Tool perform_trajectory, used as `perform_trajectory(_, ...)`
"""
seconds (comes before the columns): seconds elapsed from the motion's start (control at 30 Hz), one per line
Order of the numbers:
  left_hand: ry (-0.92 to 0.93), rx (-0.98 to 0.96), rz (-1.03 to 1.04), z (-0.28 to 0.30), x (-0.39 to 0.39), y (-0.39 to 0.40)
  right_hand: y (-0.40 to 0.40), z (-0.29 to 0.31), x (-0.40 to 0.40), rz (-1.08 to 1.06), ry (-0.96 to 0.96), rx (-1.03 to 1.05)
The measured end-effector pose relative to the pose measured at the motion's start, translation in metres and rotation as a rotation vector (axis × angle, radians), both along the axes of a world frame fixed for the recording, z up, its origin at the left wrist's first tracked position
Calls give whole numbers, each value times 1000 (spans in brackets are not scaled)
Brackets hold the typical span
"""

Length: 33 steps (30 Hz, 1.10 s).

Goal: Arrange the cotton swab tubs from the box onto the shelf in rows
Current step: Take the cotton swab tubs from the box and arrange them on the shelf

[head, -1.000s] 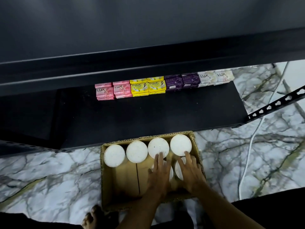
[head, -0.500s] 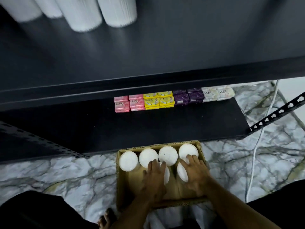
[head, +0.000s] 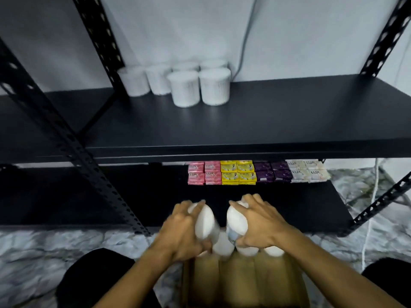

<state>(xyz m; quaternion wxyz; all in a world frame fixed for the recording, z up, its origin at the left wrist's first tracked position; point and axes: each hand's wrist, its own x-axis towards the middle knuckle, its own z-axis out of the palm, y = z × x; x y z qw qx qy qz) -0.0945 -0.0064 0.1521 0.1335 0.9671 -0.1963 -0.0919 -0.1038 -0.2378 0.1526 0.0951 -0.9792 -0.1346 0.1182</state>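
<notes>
Left hand (head: 181,232) grips white cotton swab tub (head: 204,223), right hand (head: 259,225) grips second tub (head: 236,221), both held tilted above cardboard box (head: 242,283). More tubs (head: 223,245) remain in box. Six tubs (head: 200,85) stand on upper shelf (head: 244,125); soap packs (head: 255,173) line lower shelf.

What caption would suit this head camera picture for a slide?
Left hand and right hand each lift a cotton swab tub from the cardboard box toward tubs on the shelf.
</notes>
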Motion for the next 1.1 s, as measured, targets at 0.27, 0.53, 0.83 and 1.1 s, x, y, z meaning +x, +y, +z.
perform_trajectory(0.27, -169, -121, 33, 124, 10, 64, 35, 132, 13, 47, -159, 123)
perform_trajectory(0.53, -365, -186, 75, 207, 44, 88, 61, 218, 42, 28, -322, 216)
perform_trajectory(0.83, -351, -77, 176, 219, 108, 92, 96, 238, 105, -58, -335, 169)
perform_trajectory(1.1, -308, -47, 212, 212, 139, 101, 126, 234, 139, -101, -264, 134)
